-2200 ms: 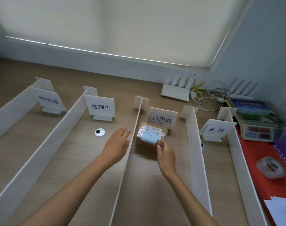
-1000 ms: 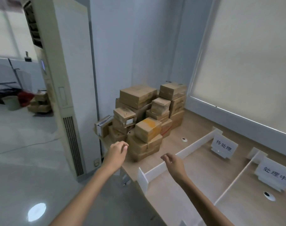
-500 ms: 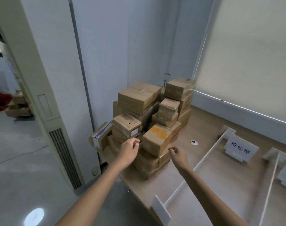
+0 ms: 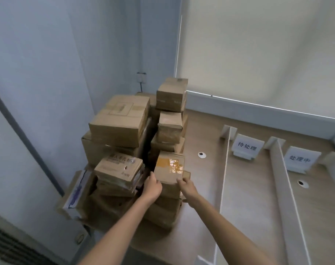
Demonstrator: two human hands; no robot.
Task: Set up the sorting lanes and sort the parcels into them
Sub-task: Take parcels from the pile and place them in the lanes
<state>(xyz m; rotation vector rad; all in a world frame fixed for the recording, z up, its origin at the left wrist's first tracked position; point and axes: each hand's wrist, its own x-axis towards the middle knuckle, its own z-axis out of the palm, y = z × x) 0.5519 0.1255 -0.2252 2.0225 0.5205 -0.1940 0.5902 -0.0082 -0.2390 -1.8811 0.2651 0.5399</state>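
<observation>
Two hands are closed on one parcel: the left hand [image 4: 152, 188] is curled round the near left corner of a taped box [image 4: 168, 169], and the right hand [image 4: 188, 188] grips its near right corner. The box is held from both sides, probably so that it can be drawn out level without its neighbours being disturbed. It sits at the front of the pile [image 4: 117, 121], above other cartons and just beside a printed box [image 4: 118, 167] on its left. Whether it rests on the carton beneath or is lifted clear cannot be told, since that edge is hidden by the hands. The pile is stacked in the corner of the desk [image 4: 204, 199], against the wall and apart from the lanes. To the right, a divider [image 4: 225, 169] and a second divider [image 4: 285, 188] are stood on edge to wall off the lanes, and a 待处理 sign [image 4: 247, 147] and a 处理中 sign [image 4: 299, 159] are propped at the far ends, facing the person so each lane can be read. The step in hand is judged to be fetching; the box is not yet carried to a lane.
</observation>
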